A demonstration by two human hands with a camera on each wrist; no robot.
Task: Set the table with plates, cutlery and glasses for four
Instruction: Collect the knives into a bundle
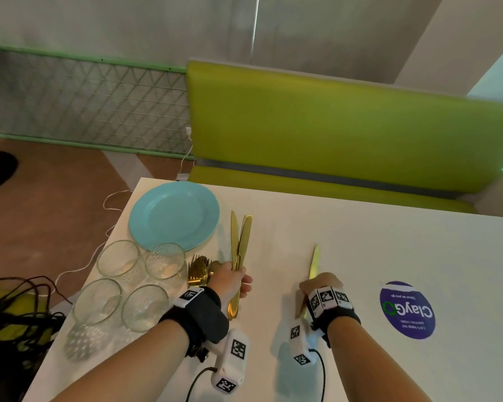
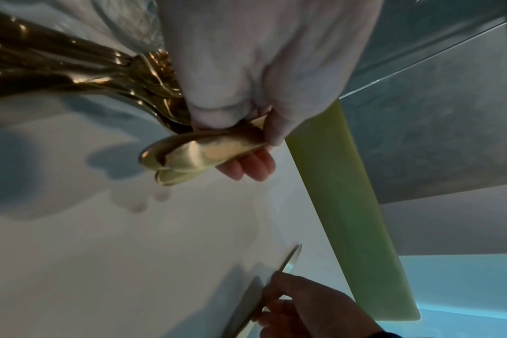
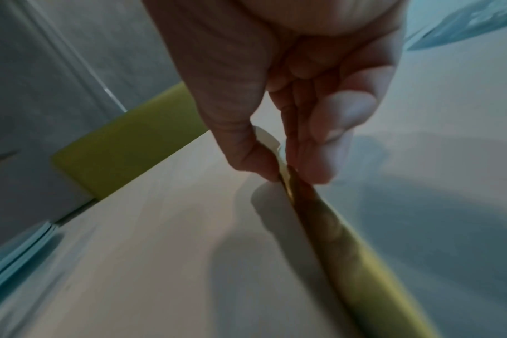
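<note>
White table [image 1: 360, 256], green bench [image 1: 346, 126] beyond — places given relative to the blue plate [image 1: 173, 216] at its far left corner. Nearer than the plate stand four glasses [image 1: 128, 285]; just right of them lies a pile of gold forks and spoons [image 1: 199, 271]. Right of the plate, the left hand [image 1: 230, 281] grips three gold knives [image 1: 240, 242], blades pointing toward the bench. Farther right, the right hand [image 1: 321, 285] pinches a single knife [image 1: 313, 264] — long axis parallel to the held three, low over or touching the table, so this hand is nearer the setting spot.
</note>
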